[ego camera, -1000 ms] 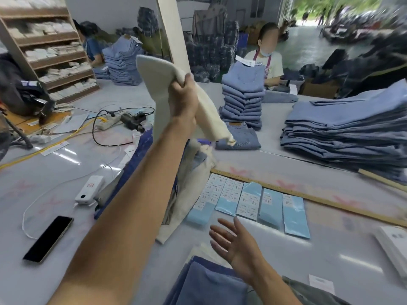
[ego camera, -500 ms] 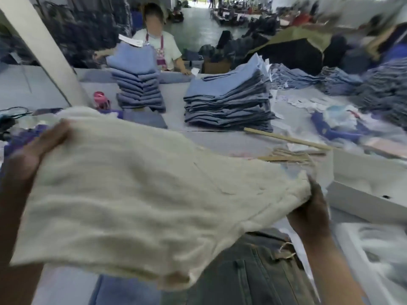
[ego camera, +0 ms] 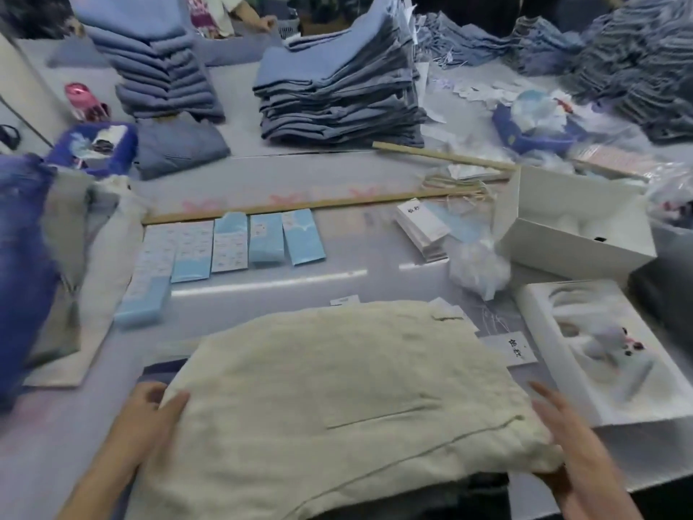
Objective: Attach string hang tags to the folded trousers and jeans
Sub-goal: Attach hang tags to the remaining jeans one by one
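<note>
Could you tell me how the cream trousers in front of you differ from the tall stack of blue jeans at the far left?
The cream trousers are pale and off-white; the tall stack of blue jeans is denim blue. The trousers are a single garment lying flat at the near edge, with the left hand and right hand at its sides; the stack is many pieces piled high, with no hand on it. Both are folded.
</note>
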{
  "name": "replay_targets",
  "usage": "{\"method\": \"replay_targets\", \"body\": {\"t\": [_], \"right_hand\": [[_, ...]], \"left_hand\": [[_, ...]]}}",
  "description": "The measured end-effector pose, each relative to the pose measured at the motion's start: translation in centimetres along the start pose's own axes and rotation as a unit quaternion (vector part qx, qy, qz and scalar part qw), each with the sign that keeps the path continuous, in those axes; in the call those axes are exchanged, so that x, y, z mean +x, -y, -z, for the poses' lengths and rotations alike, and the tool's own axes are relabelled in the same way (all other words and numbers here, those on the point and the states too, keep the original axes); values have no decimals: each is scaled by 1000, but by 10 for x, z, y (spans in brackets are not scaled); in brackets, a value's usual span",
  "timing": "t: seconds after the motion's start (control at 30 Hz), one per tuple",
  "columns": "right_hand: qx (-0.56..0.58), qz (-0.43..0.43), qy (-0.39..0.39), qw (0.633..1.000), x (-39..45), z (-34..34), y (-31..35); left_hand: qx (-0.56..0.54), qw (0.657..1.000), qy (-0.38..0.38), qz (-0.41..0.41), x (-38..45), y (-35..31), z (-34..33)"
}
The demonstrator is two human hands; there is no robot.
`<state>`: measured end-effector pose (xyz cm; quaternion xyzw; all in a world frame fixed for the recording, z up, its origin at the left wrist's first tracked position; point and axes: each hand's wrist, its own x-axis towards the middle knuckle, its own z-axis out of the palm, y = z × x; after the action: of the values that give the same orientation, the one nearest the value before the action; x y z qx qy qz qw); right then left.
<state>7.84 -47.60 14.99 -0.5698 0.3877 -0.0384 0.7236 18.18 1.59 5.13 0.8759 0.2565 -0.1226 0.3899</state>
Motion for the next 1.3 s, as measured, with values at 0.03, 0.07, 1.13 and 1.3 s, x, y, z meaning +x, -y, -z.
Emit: {"method": "replay_targets", "body": {"t": [0.03,0.07,1.13,1.3], "right_hand": [[-48,1,-4,999,1,2,4],[-71,11,-2,997,2,5,5],[-83,206,-80,972,-21,2,6],[-253,344,-53,903,-23,-4,29]], "left_hand": [[28,999,-15,-18,0,-8,-3],[55,997,-40,-31,-1,-20,-6],[-369,852,311,-204,-183,-198,-164],[-353,859,296,-221,-186,-199,-165]]}}
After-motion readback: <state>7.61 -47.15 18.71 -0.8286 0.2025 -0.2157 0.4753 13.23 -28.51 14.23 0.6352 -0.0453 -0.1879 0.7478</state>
